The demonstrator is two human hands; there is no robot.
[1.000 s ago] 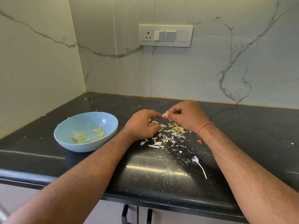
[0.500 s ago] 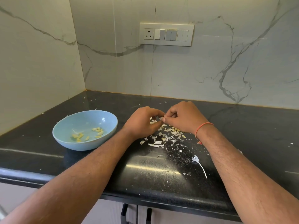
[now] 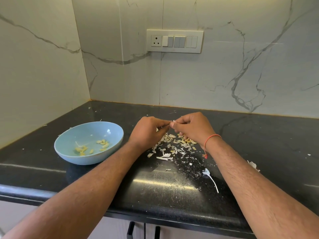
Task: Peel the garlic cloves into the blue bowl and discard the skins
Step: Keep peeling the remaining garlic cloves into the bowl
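- Head view: left hand (image 3: 149,131) and right hand (image 3: 191,128) meet fingertip to fingertip above the bench (image 3: 172,183), both with fingers curled in, pinching one small garlic clove (image 3: 173,121) between them; only a white fleck of it shows, rest hidden by fingers.
- Step in hand, my read: stripping skin off this clove. Best done with one hand holding the clove steady while the other pulls the papery skin away, letting it drop on the pile below.
- Peeled clove should then go left to the blue bowl (image 3: 69,149), which sits just beside the left forearm; easy to knock.
- Peeled cloves (image 3: 102,144) already lie in the bowl, two loose clusters.
- Skins (image 3: 174,147) lie scattered under and in front of both hands, not yet discarded; one long strip (image 3: 211,180) lies nearer the bench edge.
- Orange thread (image 3: 209,140) on right wrist.
- Surface: black speckled stone bench, glossy, flecked with skin bits.
- Room: corner of marble-look wall (image 3: 224,80), switch panel (image 3: 174,41) with socket above; cabinet handles (image 3: 144,230) below the edge.
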